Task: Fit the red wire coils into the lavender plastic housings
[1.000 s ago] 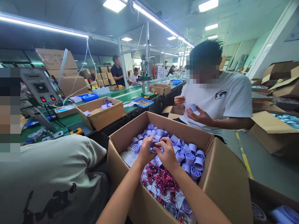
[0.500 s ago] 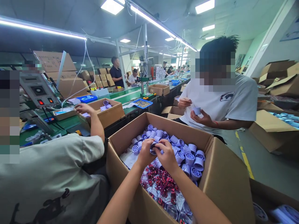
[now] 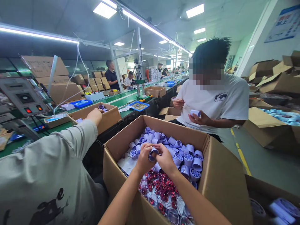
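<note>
Above an open cardboard box (image 3: 225, 175), my left hand (image 3: 143, 158) is closed around a lavender plastic cup-shaped housing (image 3: 153, 155), its dark opening tilted toward me. My right hand (image 3: 166, 160) is closed at the right rim of that cup, with fingertips at its opening; whether they also hold a small part inside is hidden. Beneath and beyond my hands lies a heap of similar lavender cups (image 3: 188, 160), some showing spoked ends. Closer to me in the box is a tangle of small red parts with thin dark wires (image 3: 161, 187), lying on whitish wrapping.
On my left a co-worker's arm (image 3: 84, 131) reaches into a smaller carton (image 3: 110, 116) on the green bench. Opposite, a person in a white shirt (image 3: 211, 103) holds another lavender cup (image 3: 195, 113). A blue tray of small parts (image 3: 140, 106) sits beyond.
The cup in my hands has turned so its opening faces me more. The left co-worker's hand has moved right, into the smaller carton. My view has shifted slightly right.
</note>
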A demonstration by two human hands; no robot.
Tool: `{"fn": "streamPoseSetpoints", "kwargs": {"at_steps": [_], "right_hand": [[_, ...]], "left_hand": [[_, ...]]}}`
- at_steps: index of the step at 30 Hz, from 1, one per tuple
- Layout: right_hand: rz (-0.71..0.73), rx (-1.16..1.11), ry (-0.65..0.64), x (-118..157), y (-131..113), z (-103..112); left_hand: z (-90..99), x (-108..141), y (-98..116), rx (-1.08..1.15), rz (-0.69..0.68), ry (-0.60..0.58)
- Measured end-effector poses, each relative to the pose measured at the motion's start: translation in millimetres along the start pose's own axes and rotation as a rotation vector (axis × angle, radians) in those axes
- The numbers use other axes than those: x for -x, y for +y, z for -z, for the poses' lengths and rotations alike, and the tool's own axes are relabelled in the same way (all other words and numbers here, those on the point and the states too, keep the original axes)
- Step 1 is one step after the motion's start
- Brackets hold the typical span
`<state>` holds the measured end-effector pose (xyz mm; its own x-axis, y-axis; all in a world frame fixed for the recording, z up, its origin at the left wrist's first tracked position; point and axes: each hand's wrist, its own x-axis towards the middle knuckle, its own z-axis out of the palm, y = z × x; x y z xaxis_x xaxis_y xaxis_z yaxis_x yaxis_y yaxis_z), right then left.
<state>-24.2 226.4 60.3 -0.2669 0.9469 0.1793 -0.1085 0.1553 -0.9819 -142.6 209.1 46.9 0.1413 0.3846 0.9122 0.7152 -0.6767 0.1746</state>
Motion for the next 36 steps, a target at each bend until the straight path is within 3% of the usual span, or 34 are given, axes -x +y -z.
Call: {"fn": "streamPoseSetpoints", "kwargs": {"at_steps": [6, 10, 17, 23, 27, 29, 31, 34, 36], "right_hand": [[-0.099, 0.014, 0.022, -8.7, -1.2, 5.7], [-0.126, 0.046, 0.037, -9.1, -1.8, 4.5], [0.019, 0.087, 0.162, 0.8, 8.5, -13.4], [-0.108, -0.188, 0.174, -4.0, 16.1, -28.2], [-0.113, -0.29, 0.132, -9.8, 5.1, -26.3], [-0.076, -0.279, 0.071, -5.5, -8.4, -13.6], [0.02, -0.222, 0.091, 9.0, -24.2, 11.3], [0.164, -0.088, 0.384, 50.6, -39.3, 74.9], [0.091, -0.07, 0.682, 85.4, -34.5, 130.9]], "left_hand": [[2.4, -2.5, 1.3, -0.104, -0.013, -0.177], [2.3, -0.6, -0.8, -0.143, 0.015, -0.218], [2.1, 2.5, -3.5, -0.191, 0.01, -0.133], [6.5, -1.5, -11.6, -0.218, -0.073, -0.108], [2.7, -1.5, -13.6, -0.171, -0.129, -0.04], [-2.4, -3.6, -11.0, -0.067, -0.132, -0.02], [-9.5, -9.2, -9.7, 0.024, -0.114, -0.06], [-26.5, -22.5, -19.9, 0.062, 0.034, -0.279], [-43.2, -28.1, -35.9, 0.115, 0.234, -0.549]]}}
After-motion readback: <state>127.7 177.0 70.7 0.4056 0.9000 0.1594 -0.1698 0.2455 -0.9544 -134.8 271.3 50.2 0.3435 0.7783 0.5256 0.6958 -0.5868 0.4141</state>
